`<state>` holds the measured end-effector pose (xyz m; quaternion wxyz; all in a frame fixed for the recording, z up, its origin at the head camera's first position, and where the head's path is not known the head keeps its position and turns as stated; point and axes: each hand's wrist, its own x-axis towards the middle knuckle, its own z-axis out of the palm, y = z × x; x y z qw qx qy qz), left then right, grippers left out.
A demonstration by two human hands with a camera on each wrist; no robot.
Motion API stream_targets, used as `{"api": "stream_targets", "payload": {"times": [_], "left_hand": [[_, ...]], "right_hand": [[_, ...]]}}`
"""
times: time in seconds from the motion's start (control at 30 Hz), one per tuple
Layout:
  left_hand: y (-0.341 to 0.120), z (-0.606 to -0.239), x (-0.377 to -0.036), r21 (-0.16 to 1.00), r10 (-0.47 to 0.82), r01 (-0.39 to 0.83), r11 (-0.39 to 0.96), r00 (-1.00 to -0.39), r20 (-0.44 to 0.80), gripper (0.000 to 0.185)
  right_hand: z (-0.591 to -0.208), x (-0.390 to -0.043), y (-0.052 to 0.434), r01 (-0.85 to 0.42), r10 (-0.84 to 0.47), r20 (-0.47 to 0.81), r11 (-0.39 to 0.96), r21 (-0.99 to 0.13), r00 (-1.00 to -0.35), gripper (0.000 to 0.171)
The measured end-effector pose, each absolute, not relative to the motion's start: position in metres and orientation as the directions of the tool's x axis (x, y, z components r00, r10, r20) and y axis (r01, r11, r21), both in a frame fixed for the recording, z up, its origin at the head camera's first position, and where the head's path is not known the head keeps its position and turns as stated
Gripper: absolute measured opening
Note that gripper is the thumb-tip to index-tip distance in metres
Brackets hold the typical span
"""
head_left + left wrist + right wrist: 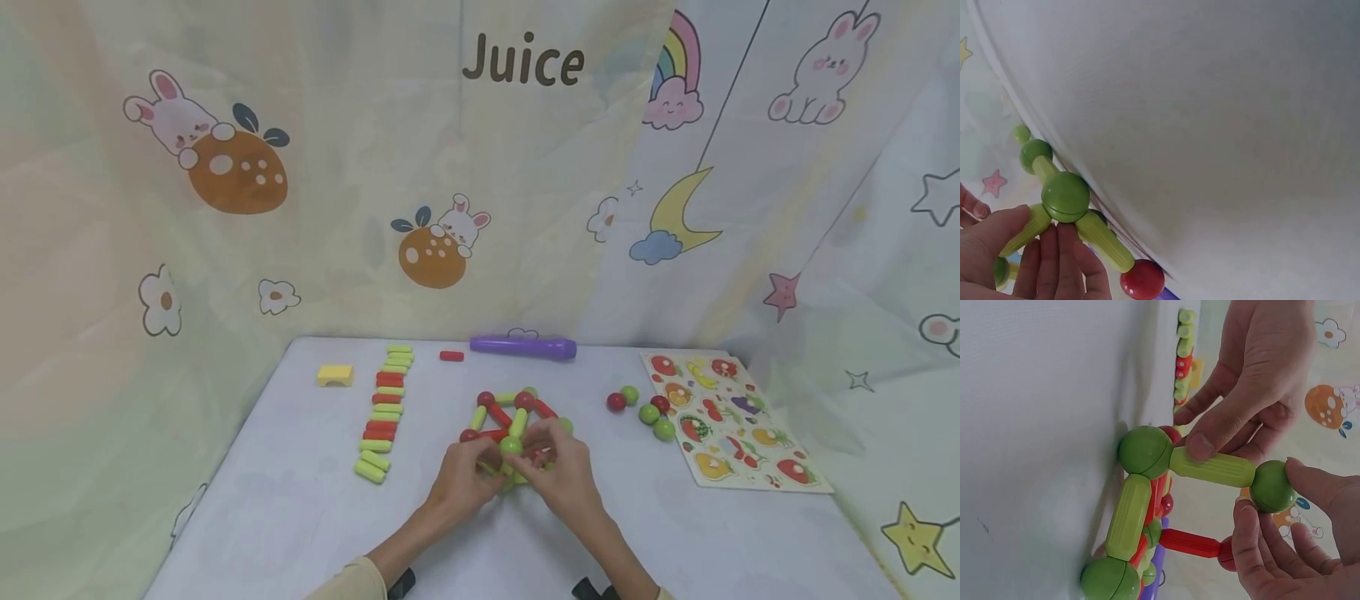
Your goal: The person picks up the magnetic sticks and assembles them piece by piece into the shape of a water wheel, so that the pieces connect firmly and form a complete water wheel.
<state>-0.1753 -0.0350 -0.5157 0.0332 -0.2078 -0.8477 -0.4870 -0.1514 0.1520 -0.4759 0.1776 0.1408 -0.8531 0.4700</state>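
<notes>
A frame of red and yellow-green sticks joined by red and green balls [510, 417] stands on the white table [300, 517]. My left hand [480, 462] pinches a yellow-green stick [1213, 467] of it, with the thumb [1200, 445] on top. My right hand [536, 462] pinches the green ball [1272, 486] at that stick's raised end. The stick's other end meets a green ball [1144, 452] down on the table. In the left wrist view my left fingers [1054, 262] lie under sticks that meet at a green ball [1065, 196].
A row of loose red and yellow-green sticks [386, 408] lies to the left, with a yellow block [334, 375] beyond it. A red stick [451, 356] and a purple tube [523, 347] lie at the back. Several loose balls [641, 407] and a fruit puzzle board [731, 421] are on the right.
</notes>
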Motion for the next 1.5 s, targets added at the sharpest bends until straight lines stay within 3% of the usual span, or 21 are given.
{"api": "stream_targets", "payload": {"times": [0.17,0.3,0.43,0.57,0.7,1.07,1.27,1.5], "left_hand": [[-0.037,-0.515,-0.176,0.812,0.351,0.402,0.423,-0.899,0.262,0.020],[-0.046,-0.509,-0.178,0.805,0.362,0.408,0.430,-0.895,0.260,0.032],[-0.058,-0.505,-0.186,0.737,0.317,0.410,0.538,-0.908,0.273,0.040],[-0.064,-0.512,-0.195,0.658,0.291,0.355,0.664,-0.933,0.210,0.046],[-0.063,-0.519,-0.197,0.634,0.289,0.334,0.698,-0.941,0.177,0.046],[-0.053,-0.520,-0.179,0.564,0.349,0.415,0.714,-0.909,0.227,0.036],[-0.050,-0.511,-0.173,0.581,0.393,0.426,0.693,-0.899,0.191,0.035],[-0.058,-0.490,-0.197,0.671,0.477,0.390,0.631,-0.877,0.061,0.027]], "right_hand": [[-0.475,-0.154,0.166,-0.414,-0.142,0.401,0.502,-0.759,-0.905,0.046],[-0.479,-0.153,0.191,-0.388,-0.213,0.326,0.567,-0.727,-0.921,0.048],[-0.490,-0.153,0.207,-0.369,-0.271,0.250,0.685,-0.628,-0.929,0.047],[-0.501,-0.158,0.205,-0.329,-0.251,0.216,0.789,-0.518,-0.943,0.042],[-0.506,-0.165,0.204,-0.309,-0.235,0.210,0.828,-0.469,-0.949,0.035],[-0.506,-0.178,0.222,-0.345,-0.243,0.269,0.823,-0.452,-0.932,0.032],[-0.503,-0.164,0.217,-0.440,-0.325,0.299,0.702,-0.560,-0.898,0.042],[-0.508,-0.165,0.209,-0.411,-0.314,0.266,0.655,-0.635,-0.911,0.022]]}}
